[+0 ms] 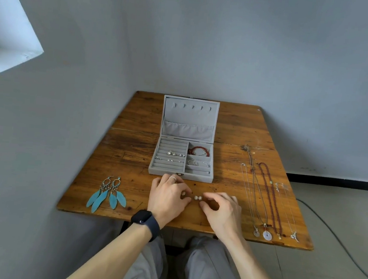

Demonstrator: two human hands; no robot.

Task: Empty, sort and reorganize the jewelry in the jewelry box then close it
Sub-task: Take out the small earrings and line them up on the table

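Pearl earrings being sorted in front of the open jewelry box

The left hand (169,196) pinches a pearl stud (183,193) at its fingertips; the right hand (221,206) curls beside two more pearls (198,197), though I cannot tell whether it grips them; these small, round, glossy pieces are probably kept between the hands so they do not roll across the worn wooden table (136,117); the grey velvet jewelry box (181,175) stands just beyond the hands, lid upright; its padded ridges hold silver studs (173,153), its side compartments a red bead bracelet (199,151) and a thin silver bangle (198,163); necklaces (269,198) lie stretched straight at the right, likely against tangling; turquoise feather earrings (107,193) lie paired at the left.
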